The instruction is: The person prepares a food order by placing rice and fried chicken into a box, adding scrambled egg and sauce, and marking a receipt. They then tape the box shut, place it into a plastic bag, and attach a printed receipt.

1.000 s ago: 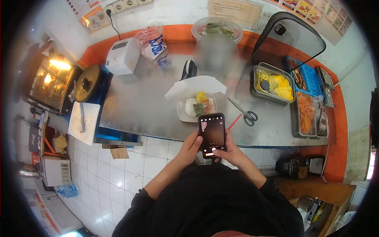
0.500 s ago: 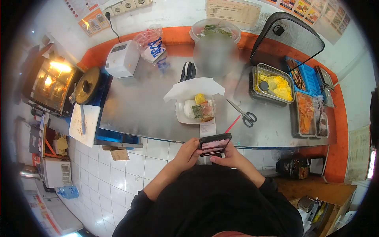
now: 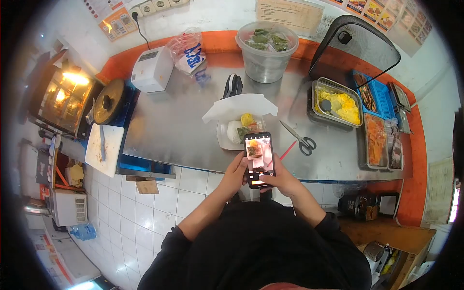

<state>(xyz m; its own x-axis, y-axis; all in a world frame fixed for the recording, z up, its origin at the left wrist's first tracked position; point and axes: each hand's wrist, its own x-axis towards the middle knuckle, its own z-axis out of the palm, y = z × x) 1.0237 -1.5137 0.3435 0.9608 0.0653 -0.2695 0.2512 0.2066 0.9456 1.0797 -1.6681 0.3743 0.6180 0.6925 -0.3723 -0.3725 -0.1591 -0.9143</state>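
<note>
Phone (image 3: pixel 259 157): as we look down, it stands between our two hands, its lit screen facing us and showing food; in our view it overlaps the near edge of the counter (image 3: pixel 169 128).
Left hand (image 3: pixel 235 174): our fingers are closed on the phone's left side.
Right hand (image 3: pixel 282 181): our fingers hold the phone's right side, the thumb over the lower screen; whether it presses, we cannot tell.
Box (image 3: pixel 220 138): on the counter beyond the phone, which hides its lower right part from us; we see a white mound (image 3: pixel 234 131), a yellow piece (image 3: pixel 247 119) and a green leaf (image 3: pixel 242 131) inside, with white paper (image 3: pixel 237 107) at the back.
Scissors (image 3: pixel 299 138): open a little, lying right of the box, near a pink stick (image 3: pixel 288 150).
Tub (image 3: pixel 267 67): at the back of the counter, with leaves (image 3: pixel 266 39) in it.
Tray (image 3: pixel 333 119): on our right, holding yellow food (image 3: pixel 344 107), near a blue basket (image 3: pixel 382 100).
Printer (image 3: pixel 152 71): at the back left, beside a plastic bag (image 3: pixel 186 52).
Board (image 3: pixel 107 162): on our far left, a knife (image 3: pixel 102 142) lying on it.
Oven (image 3: pixel 63 96): lit, beyond the board.
</note>
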